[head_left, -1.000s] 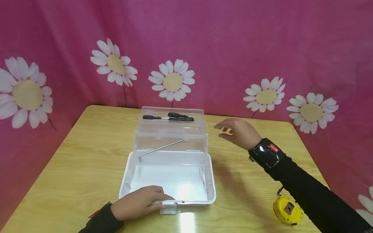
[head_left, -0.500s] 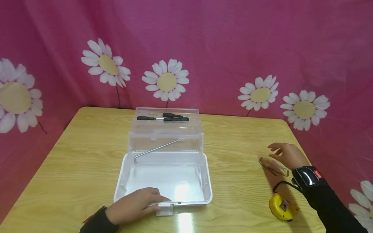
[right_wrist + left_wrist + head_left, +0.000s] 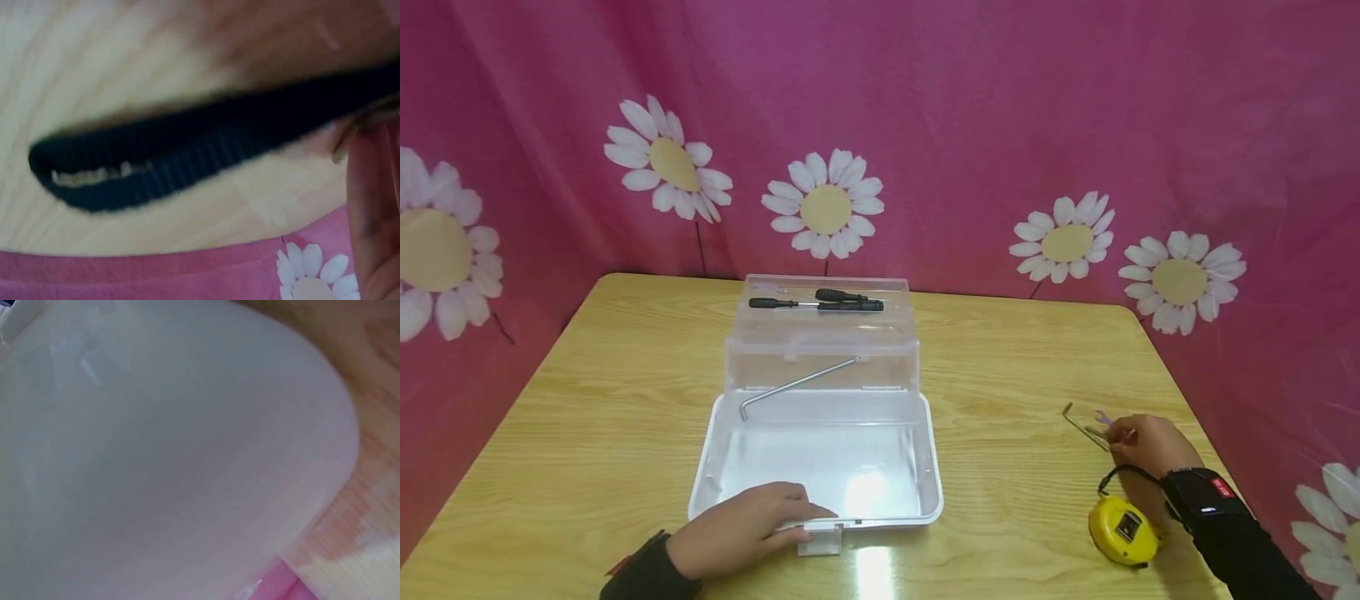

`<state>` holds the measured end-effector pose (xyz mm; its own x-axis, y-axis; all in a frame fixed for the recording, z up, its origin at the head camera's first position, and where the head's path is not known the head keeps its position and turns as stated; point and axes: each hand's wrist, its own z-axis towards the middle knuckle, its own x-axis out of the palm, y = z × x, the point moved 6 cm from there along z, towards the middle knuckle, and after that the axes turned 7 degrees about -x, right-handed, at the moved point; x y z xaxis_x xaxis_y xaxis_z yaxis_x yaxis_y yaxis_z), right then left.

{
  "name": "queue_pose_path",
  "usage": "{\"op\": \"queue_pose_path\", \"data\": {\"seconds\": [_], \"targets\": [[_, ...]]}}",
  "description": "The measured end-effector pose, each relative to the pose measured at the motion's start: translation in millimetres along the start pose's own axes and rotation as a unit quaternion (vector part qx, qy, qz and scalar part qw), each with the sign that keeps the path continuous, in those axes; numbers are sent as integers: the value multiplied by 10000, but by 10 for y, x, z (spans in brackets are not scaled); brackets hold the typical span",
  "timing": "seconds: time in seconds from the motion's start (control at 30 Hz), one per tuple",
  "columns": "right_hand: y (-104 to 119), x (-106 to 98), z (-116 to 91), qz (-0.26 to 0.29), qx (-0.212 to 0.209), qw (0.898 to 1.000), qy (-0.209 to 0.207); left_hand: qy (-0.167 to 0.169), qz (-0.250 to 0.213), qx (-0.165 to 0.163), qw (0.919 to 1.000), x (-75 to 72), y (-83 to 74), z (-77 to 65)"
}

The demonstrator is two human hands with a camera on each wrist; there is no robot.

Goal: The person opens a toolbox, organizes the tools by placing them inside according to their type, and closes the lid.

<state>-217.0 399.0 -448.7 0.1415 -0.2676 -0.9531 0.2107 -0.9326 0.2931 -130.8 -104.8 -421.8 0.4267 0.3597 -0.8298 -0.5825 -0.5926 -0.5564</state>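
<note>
My left hand (image 3: 745,529) grips the front rim of an open white plastic toolbox (image 3: 934,467), next to its clear latch (image 3: 822,543). The box's wall (image 3: 187,444) fills most of the left wrist view. At the right of the table, my right hand (image 3: 1153,446) pinches at brass-coloured L-shaped hex keys (image 3: 1082,427), its fingertips right on them. A small purple wrench (image 3: 1102,417) lies just behind, partly hidden by the fingers. In the right wrist view, a bent hex key end (image 3: 340,147) shows beside a fingertip (image 3: 369,175).
Black-handled screwdrivers (image 3: 850,306) lie in the folded-back clear lid (image 3: 820,333). A silver bent rod (image 3: 797,385) leans at the box's back. A yellow tape measure (image 3: 1123,531) with a black strap (image 3: 1127,469) sits close to my right wrist. A pink flowered curtain (image 3: 940,125) hangs behind the table.
My right hand has moved from beside the toolbox lid to the right and nearer, then down onto the hex keys. My left hand has stayed on the rim.
</note>
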Motion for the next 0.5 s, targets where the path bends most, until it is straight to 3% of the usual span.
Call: {"op": "queue_pose_path", "data": {"seconds": [0.37, 0.5], "targets": [[39, -8, 25, -366, -279, 9989, -130, 117, -15, -81, 9999, 19, 19, 9], [56, -101, 116, -395, -321, 9986, -121, 162, -52, -77, 9998, 20, 30, 12]]}}
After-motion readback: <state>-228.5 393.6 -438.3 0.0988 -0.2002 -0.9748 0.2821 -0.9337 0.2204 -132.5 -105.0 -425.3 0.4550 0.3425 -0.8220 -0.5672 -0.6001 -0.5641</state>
